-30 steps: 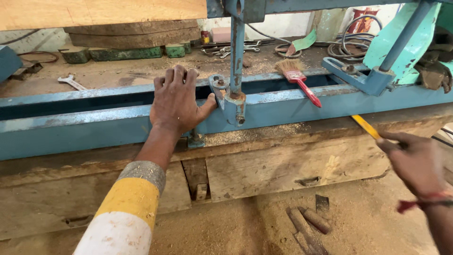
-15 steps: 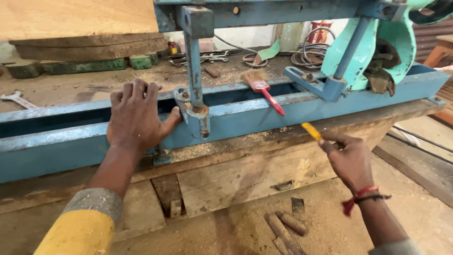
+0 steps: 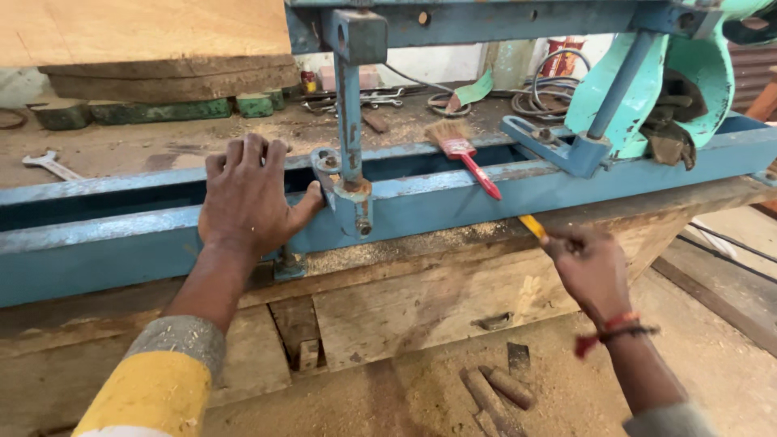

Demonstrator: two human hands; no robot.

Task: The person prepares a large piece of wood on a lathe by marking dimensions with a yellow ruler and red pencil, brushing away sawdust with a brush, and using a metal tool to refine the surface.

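My left hand [image 3: 249,201] lies flat, fingers spread, on the blue metal rail [image 3: 97,247] of a wood lathe bed. Its thumb touches the blue tool-rest bracket [image 3: 348,194]. My right hand [image 3: 589,271] is closed around a yellow-handled tool [image 3: 532,226], whose tip points at the sawdust-covered wooden base [image 3: 437,291] just under the rail. A red-handled paintbrush [image 3: 465,154] lies across the rail between my hands. A red thread is tied on my right wrist.
A turquoise headstock [image 3: 680,81] stands at the right end. A spanner [image 3: 50,165], green blocks [image 3: 146,109], cables [image 3: 542,97] and thick wooden slabs [image 3: 162,73] lie at the back. Short wood pieces [image 3: 498,392] rest on the dusty floor below.
The view has swung, so the lathe bed and both hands sit further left in frame. My right hand with the yellow tool has come in closer to the rail. My left hand stays on the rail.
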